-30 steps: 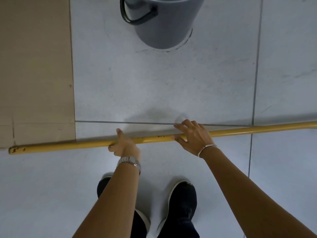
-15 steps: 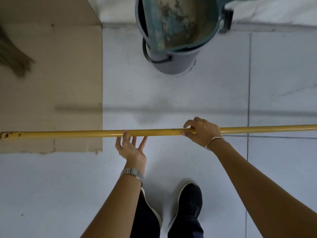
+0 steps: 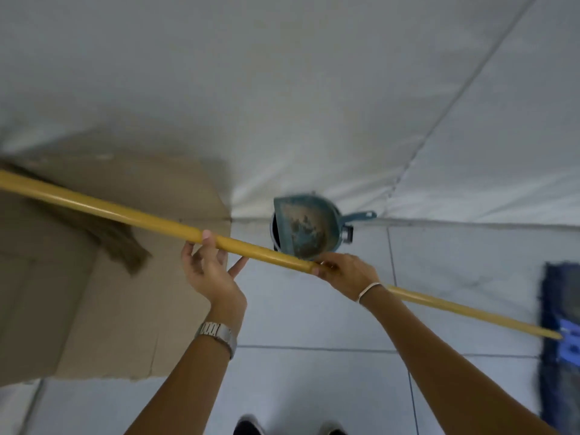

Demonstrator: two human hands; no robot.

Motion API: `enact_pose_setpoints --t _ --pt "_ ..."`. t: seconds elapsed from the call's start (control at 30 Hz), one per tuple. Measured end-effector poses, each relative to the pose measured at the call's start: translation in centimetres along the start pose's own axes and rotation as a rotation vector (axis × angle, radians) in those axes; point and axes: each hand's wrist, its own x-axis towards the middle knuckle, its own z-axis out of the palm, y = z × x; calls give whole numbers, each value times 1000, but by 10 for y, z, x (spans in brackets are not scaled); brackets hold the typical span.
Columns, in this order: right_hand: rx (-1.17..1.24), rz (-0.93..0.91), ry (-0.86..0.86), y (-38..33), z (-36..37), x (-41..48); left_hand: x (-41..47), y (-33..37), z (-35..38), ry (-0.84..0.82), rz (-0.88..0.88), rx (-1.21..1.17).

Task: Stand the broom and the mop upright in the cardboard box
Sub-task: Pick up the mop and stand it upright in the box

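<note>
The mop has a long yellow handle (image 3: 125, 213) that runs slanted across the view, high at the left and low at the right. Its blue mop head (image 3: 561, 340) rests on the floor at the right edge. My right hand (image 3: 348, 273) grips the handle from above near its middle. My left hand (image 3: 213, 277) holds it loosely from below, palm up, thumb on the pole. The cardboard box (image 3: 110, 324) stands at the left. The broom's brown bristles (image 3: 120, 246) hang over the box's side; its stick is hidden.
A teal dustpan (image 3: 306, 227) sits in a dark bucket (image 3: 274, 233) against the white wall, just behind the handle. Grey floor tiles lie between the box and the mop head. My black shoes (image 3: 248, 426) show at the bottom edge.
The handle has risen from level to slanted, its left end lifted over the box. My view has tipped up, so the wall and mop head now show. Both hands stay on the handle.
</note>
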Motion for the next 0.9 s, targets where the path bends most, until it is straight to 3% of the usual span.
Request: enact_pose_setpoints --t 0.13,0.47,0.67,0.9 --pt "150 -57 84 -72 -71 -33 -32 110 48 -49 170 -57" --pt "685 -334 305 -212 -228 -133 -138 354 148 -452 529 8" --pt "943 -362 314 -247 -280 -177 -203 426 176 -627 641 70" --pt "1064 -393 155 -276 -319 -215 -262 490 180 -778 778 144"
